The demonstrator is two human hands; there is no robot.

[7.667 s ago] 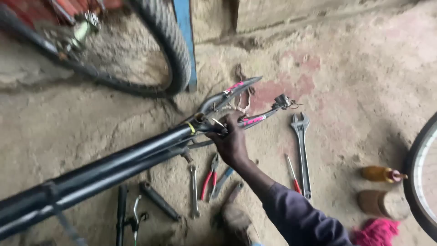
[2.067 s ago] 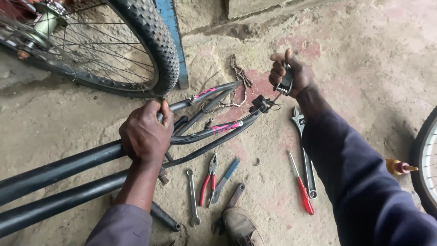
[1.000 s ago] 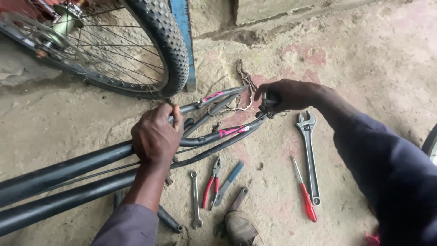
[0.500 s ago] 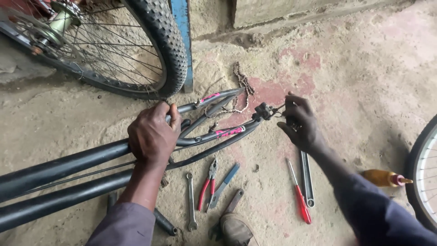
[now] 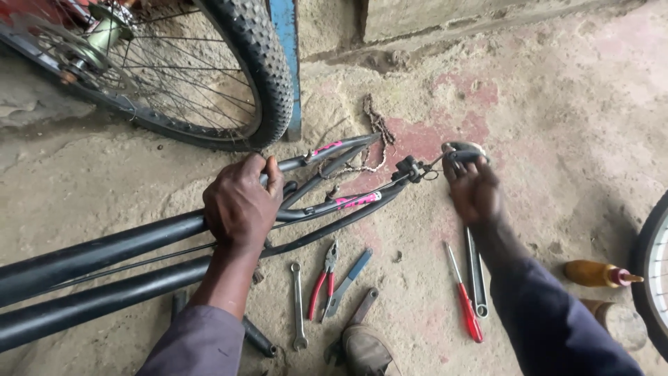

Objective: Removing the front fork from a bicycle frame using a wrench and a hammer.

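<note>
Bicycle frame (image 5: 104, 257), black painted metal tubes with pink decals on the thin rear stays, lies across the dusty concrete floor (image 5: 557, 104) below the knobby-tyred wheel (image 5: 209, 76); looks rigid, fairly heavy and smooth, so the thick tubes seem the safest place to grip. Left hand (image 5: 240, 205) is wrapped closed around the upper tube, right hand (image 5: 473, 191) is curled with fingertips pinching a small metal ring-like part (image 5: 465, 149) at the rear end, probably light and easy to drop. Smaller steel bits lie about: rusty chain (image 5: 376, 129), spanner (image 5: 298, 306), red-handled pliers (image 5: 323, 282), red screwdriver (image 5: 465, 303).
</note>
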